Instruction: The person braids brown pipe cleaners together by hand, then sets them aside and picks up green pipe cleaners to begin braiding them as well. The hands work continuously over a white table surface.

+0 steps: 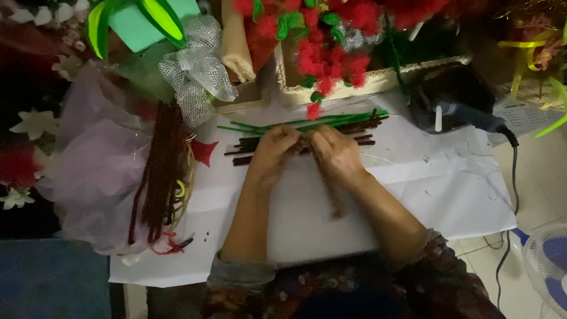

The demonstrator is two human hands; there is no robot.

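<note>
My left hand [270, 150] and my right hand [336, 155] are close together over a white sheet [413, 177], both pinching a brown fuzzy stem [332, 192] that trails down toward me and looks blurred. Just beyond my fingers lies a pile of brown stems [360, 133] with several green stems [331, 120] on top. A small red star shape [204, 151] rests left of the pile.
A bundle of long brown stems [158, 171] lies on pink wrapping [94, 171] at the left. Red pom-pom flowers [322, 53] fill a basket [378, 82] behind. A silver mesh ribbon [198, 71], a black tool [455, 94] with cord, and a fan [546, 266] surround the sheet.
</note>
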